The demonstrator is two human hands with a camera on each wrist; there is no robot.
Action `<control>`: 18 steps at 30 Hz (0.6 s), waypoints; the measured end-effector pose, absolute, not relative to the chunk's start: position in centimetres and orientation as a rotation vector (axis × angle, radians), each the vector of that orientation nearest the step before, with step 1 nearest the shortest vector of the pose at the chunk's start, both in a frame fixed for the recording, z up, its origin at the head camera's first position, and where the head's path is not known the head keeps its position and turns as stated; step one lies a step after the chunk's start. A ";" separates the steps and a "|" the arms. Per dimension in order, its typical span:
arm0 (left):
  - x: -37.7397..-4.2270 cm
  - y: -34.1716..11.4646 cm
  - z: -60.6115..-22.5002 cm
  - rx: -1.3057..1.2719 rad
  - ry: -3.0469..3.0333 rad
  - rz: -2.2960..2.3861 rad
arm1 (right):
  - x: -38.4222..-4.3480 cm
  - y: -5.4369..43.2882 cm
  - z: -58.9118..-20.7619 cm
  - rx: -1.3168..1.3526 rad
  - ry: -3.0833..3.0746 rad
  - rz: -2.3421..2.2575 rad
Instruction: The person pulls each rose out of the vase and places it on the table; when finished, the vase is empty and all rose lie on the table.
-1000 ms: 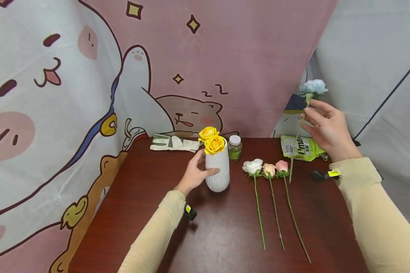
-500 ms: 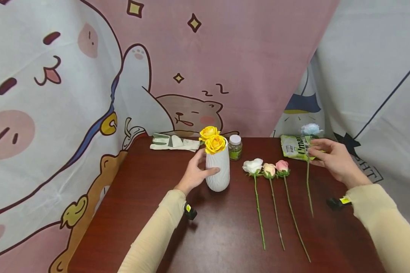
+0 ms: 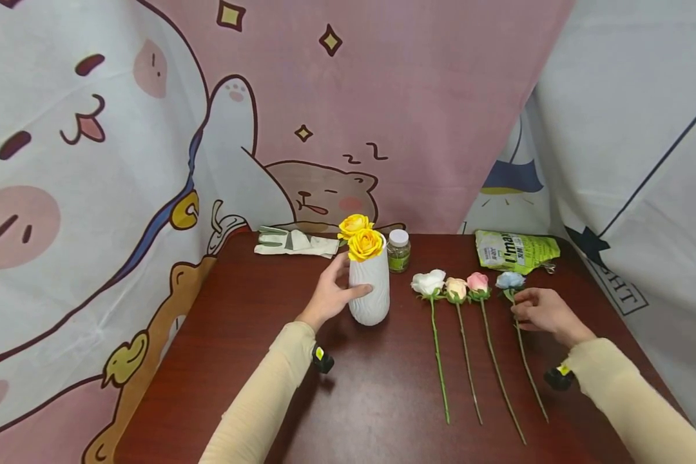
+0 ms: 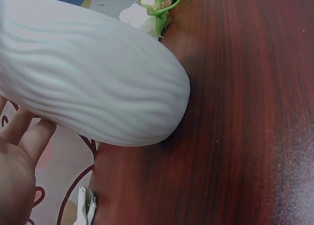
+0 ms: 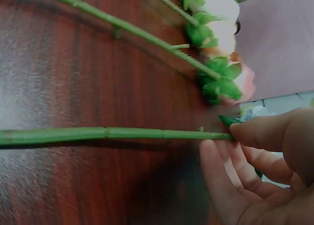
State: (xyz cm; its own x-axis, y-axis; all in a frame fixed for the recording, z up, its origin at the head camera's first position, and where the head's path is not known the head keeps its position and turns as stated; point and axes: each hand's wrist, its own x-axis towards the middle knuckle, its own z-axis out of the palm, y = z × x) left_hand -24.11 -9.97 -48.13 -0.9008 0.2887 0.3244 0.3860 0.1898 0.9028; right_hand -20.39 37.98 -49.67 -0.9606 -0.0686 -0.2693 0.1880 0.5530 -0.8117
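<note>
With the thumb across its front and the fingers around its far side, my left hand (image 3: 328, 298) holds a white ribbed vase (image 3: 371, 303) upright on the table. Two yellow roses (image 3: 365, 245) show above the vase's rim. To the right, my right hand (image 3: 548, 314) pinches the stem of a light blue artificial flower (image 3: 510, 280) just below its head. In the right wrist view its green stem (image 5: 108, 133) runs close over the tabletop. Left of it lie a pink rose (image 3: 478, 281), a peach rose (image 3: 456, 289) and a white rose (image 3: 428, 282), stems toward me.
Behind the vase stands a small jar (image 3: 399, 251) with a white lid. A white and grey glove (image 3: 296, 243) lies at the back left, and a green packet (image 3: 516, 251) at the back right. Printed cloth (image 3: 417, 116) hangs behind the dark red-brown table (image 3: 383, 399).
My right hand has lowered the blue flower from above the packet to the table, right of the pink rose. The left hand stays on the vase.
</note>
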 end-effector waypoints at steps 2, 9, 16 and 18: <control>-24.1 -10.0 -48.1 -0.669 -2.359 -1.834 | -20.4 37.9 -50.2 0.129 2.520 -1.353; -24.0 -9.9 -48.1 -0.659 -2.362 -1.836 | -20.5 38.0 -51.4 0.189 2.509 -1.327; -24.0 -10.0 -47.9 -0.665 -2.366 -1.830 | -20.5 38.0 -50.8 0.193 2.526 -1.248; -24.0 -10.0 -47.9 -0.663 -2.369 -1.826 | -20.4 38.1 -50.3 0.200 2.584 -1.177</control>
State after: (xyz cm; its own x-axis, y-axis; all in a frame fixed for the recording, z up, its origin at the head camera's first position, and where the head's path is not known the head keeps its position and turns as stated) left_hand -23.97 -10.00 -47.88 -0.9034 0.2882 0.3176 0.3805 0.1970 0.9035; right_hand -20.43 38.08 -50.29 -0.9471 0.0042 -0.3211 0.2449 0.6559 -0.7140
